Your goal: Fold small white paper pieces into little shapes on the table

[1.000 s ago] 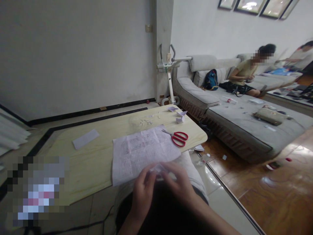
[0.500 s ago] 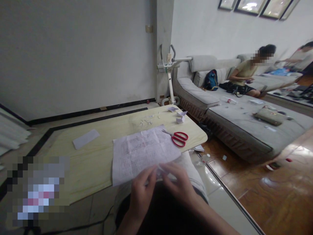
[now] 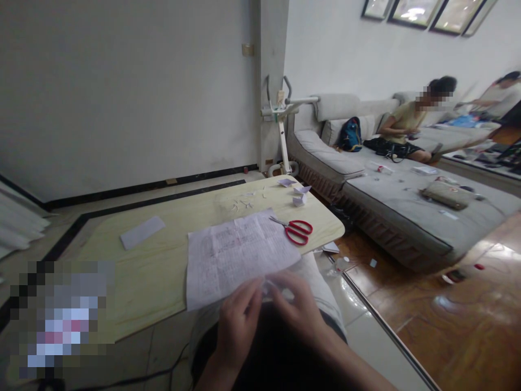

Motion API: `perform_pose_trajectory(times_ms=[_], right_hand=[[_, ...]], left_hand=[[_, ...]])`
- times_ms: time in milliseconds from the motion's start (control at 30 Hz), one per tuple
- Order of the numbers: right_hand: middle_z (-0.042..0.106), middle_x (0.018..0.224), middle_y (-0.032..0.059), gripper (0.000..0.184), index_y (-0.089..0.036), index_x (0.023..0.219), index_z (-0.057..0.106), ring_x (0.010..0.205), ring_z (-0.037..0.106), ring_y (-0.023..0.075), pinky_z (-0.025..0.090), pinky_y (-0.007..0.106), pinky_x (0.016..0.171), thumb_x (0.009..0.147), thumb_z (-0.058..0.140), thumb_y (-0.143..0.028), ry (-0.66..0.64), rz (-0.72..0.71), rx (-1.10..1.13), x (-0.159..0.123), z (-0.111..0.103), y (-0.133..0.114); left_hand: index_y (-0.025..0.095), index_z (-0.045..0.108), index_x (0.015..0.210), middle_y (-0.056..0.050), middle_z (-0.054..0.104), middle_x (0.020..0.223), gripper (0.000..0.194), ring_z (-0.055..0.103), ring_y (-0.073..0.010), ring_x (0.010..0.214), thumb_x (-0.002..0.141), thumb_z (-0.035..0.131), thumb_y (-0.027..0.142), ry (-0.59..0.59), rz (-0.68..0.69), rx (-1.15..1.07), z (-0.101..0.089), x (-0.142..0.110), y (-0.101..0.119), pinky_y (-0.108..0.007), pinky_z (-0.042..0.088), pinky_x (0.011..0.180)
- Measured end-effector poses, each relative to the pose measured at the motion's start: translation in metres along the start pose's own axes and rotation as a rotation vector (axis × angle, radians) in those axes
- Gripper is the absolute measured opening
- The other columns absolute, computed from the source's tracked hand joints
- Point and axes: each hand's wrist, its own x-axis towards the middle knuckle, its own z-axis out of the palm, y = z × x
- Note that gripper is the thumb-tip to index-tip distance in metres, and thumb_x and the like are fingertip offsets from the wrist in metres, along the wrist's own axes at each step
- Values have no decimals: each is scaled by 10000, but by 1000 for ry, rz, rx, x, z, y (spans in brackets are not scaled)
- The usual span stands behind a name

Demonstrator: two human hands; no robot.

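Small white paper piece (image 3: 267,287) is pinched by fingers of left hand (image 3: 240,308) and right hand (image 3: 299,300) near pale wood-grain table (image 3: 158,277), likely unfinished; folded whitish paper shapes (image 3: 299,201) are set aside, seemingly done.

1. Lower centre of the frame: one left hand (image 3: 240,307); one right hand (image 3: 296,300); one small pale piece (image 3: 267,285) at their fingertips, blurred.
2. Centre: one pale table (image 3: 158,274); one printed sheet (image 3: 240,255); one pair of red-handled scissors (image 3: 288,224).
3. Left of centre: one paper strip (image 3: 142,232).
4. Just right of centre: three folded paper pieces (image 3: 286,183); several paper scraps (image 3: 249,205), too small to count exactly; one exercise machine (image 3: 283,142); one clear bottle (image 3: 341,264).
5. Upper right: four framed pictures (image 3: 411,12); two other people (image 3: 401,122); one blue backpack (image 3: 350,134).
6. Middle right: one beige bag (image 3: 443,194).
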Motion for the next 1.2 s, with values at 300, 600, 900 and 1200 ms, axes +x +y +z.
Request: perform_pose_trajectory(times_ms=[300,600,900,1200], right_hand=[[679,809,59,206,-166,991,693,713,601,165,479,275,671,841,552,-150,-41,-38,-139,0,-6,6],[694,828,65,196,-181,969,689,714,622,162,488,263,674,826,558,-152,-33,-142,-239,0,-8,12],[676,743,49,146,-182,845,659,644,595,145,453,239,634,858,514,-166,-130,-75,-354,2,-3,8],[672,713,42,161,-199,789,677,636,587,137,446,226,613,865,536,-197,-142,-119,-328,4,-11,7]], left_hand=[[198,674,1080,-56,750,981,242,715,-176,869,913,501,231,-130,-79,-5,-1,1,-4,-266,580,778],[218,669,1074,-41,750,969,254,716,-175,852,916,470,228,-185,-55,44,1,0,-5,-268,578,774],[196,666,1041,-62,751,929,268,716,-176,812,933,423,226,-131,43,136,5,-2,-15,-275,579,735],[208,680,1061,-55,762,912,272,726,-180,766,929,443,227,-184,81,184,0,1,-11,-265,577,719]])
